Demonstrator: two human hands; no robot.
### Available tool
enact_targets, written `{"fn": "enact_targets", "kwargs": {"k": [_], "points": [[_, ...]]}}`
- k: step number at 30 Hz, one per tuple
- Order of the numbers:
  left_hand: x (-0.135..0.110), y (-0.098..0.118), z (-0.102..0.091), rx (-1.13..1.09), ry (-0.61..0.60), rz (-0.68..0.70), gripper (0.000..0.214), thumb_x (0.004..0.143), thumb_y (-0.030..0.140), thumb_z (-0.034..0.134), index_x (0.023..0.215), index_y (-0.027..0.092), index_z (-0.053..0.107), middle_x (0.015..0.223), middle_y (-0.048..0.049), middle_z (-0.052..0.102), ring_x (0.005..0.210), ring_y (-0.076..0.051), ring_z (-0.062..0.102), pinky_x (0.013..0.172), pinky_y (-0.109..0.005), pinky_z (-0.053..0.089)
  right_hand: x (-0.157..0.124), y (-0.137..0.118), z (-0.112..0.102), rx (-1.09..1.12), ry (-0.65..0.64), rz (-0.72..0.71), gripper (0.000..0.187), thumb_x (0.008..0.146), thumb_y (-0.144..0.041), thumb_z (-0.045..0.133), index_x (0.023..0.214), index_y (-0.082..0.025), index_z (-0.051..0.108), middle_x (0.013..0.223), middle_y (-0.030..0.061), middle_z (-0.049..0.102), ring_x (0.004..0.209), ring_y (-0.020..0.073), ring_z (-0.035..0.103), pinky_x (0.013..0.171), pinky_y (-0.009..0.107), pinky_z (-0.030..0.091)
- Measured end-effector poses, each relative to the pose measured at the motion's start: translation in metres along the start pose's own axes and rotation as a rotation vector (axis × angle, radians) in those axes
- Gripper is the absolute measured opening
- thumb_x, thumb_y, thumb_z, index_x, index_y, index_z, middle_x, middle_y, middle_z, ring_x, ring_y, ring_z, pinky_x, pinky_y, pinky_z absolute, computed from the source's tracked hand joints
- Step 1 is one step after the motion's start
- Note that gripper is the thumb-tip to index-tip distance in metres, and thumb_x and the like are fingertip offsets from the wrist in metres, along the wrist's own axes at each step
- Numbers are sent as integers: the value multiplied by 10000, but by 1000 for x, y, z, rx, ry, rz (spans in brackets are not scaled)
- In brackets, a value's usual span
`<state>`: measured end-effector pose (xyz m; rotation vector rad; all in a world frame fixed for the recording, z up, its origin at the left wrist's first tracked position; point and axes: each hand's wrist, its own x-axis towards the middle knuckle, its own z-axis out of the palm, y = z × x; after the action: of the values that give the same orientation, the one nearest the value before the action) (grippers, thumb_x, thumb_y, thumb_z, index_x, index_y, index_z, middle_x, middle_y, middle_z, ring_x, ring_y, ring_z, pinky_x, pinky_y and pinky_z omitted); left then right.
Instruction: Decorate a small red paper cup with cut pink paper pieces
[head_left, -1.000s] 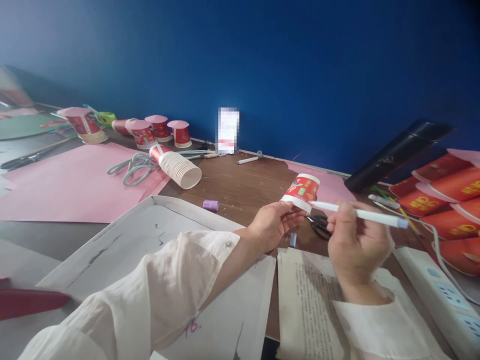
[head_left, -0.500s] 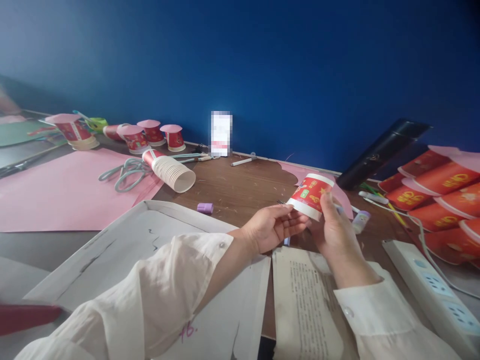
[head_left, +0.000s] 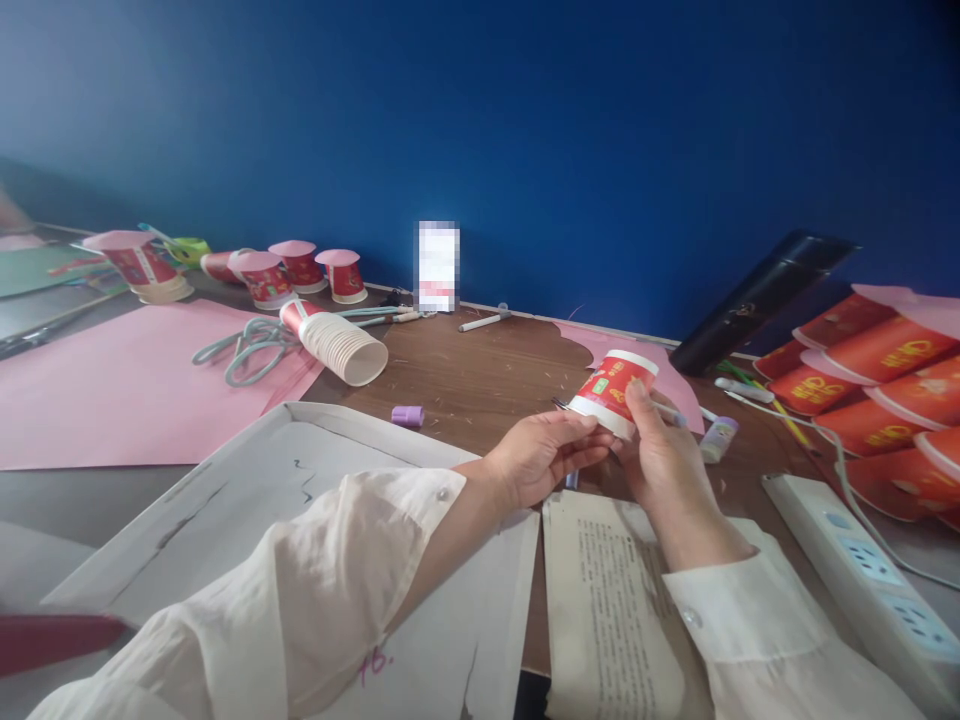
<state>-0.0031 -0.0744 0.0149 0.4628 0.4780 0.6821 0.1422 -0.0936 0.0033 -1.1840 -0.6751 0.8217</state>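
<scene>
A small red paper cup (head_left: pixel 613 387) with white rims is tilted on its side above the brown table. My left hand (head_left: pixel 544 455) grips its lower rim from the left, fingers curled. My right hand (head_left: pixel 660 452) holds the cup from the right with the thumb pressed on its red side. Behind my right hand a white pen (head_left: pixel 670 412) lies on a pink paper. Black scissors tips (head_left: pixel 561 404) peek out just left of the cup.
A stack of white cups (head_left: pixel 341 342) lies on its side by a grey cord (head_left: pixel 247 345). Pink-topped red cups (head_left: pixel 300 265) stand near the blue wall. Red cups (head_left: pixel 862 400) pile at right, beside a white power strip (head_left: pixel 862 570). A purple cap (head_left: pixel 407 416) and printed pages (head_left: pixel 607 600) lie near.
My right hand held a white pen pointed at the cup a second ago; the pen now lies on the table, and that hand has closed on the cup.
</scene>
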Motion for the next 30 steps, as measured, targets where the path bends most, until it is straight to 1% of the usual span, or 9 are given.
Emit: {"fn": "enact_targets", "kwargs": {"k": [2, 4, 8, 10, 13, 15, 17, 21, 30], "points": [[1, 0, -1, -4, -2, 8, 150, 924, 69, 580, 871, 55, 720, 818, -92, 731, 773, -113, 704, 831, -214, 556, 2, 2, -2, -53, 14, -44, 470, 739, -557, 794, 988, -185, 650, 735, -11, 672, 563, 134, 613, 496, 250, 480], [2, -1, -2, -12, 10, 29, 146, 923, 74, 583, 871, 57, 719, 815, -90, 728, 763, -111, 701, 821, -210, 561, 5, 3, -5, -99, 91, -141, 419, 808, -548, 732, 1011, -196, 627, 781, 1, 695, 611, 153, 650, 523, 267, 498], [5, -1, -3, -31, 75, 63, 147, 925, 91, 586, 844, 71, 706, 793, -83, 716, 705, -98, 679, 786, -204, 560, 4, -4, -9, -160, 263, -497, 338, 906, -422, 643, 1176, -248, 541, 962, 27, 748, 825, 177, 723, 717, 326, 561], [6, -1, -3, -43, 100, 68, 150, 927, 97, 588, 821, 79, 693, 785, -81, 711, 687, -95, 670, 780, -205, 556, -2, -10, -10, -229, 258, -644, 289, 950, -407, 578, 1190, -250, 549, 878, 5, 733, 729, 155, 700, 701, 324, 552], [6, 0, -2, -58, 132, 78, 151, 923, 86, 590, 800, 83, 677, 780, -77, 702, 693, -90, 667, 804, -206, 543, -14, -17, -9, -426, 188, -755, 249, 995, -436, 505, 1078, -235, 625, 703, -28, 642, 576, 135, 607, 614, 305, 508], [7, 1, -1, -56, 147, 81, 160, 924, 75, 582, 794, 79, 676, 781, -76, 697, 697, -89, 664, 836, -220, 535, -22, -18, -7, -561, 124, -809, 268, 995, -443, 516, 945, -221, 658, 644, -25, 605, 577, 135, 594, 623, 305, 502], [6, 1, -1, -49, 148, 82, 172, 929, 76, 576, 792, 77, 680, 783, -76, 695, 698, -91, 659, 869, -243, 528, -28, -18, -6, -641, 74, -836, 271, 983, -430, 547, 888, -208, 671, 650, -10, 621, 564, 128, 588, 601, 291, 499], [7, 1, -1, -42, 144, 80, 177, 936, 85, 576, 800, 75, 688, 775, -73, 691, 699, -92, 655, 866, -241, 519, -34, -18, -3, -731, 57, -882, 225, 977, -367, 571, 952, -184, 700, 776, 31, 708, 523, 109, 588, 535, 265, 481], [6, 1, 1, -38, 166, 64, 170, 928, 77, 585, 799, 78, 695, 771, -70, 693, 684, -89, 650, 883, -253, 515, -34, -19, -2, -832, 72, -907, 216, 988, -337, 557, 998, -188, 714, 851, 57, 741, 569, 129, 625, 595, 289, 497]]}}
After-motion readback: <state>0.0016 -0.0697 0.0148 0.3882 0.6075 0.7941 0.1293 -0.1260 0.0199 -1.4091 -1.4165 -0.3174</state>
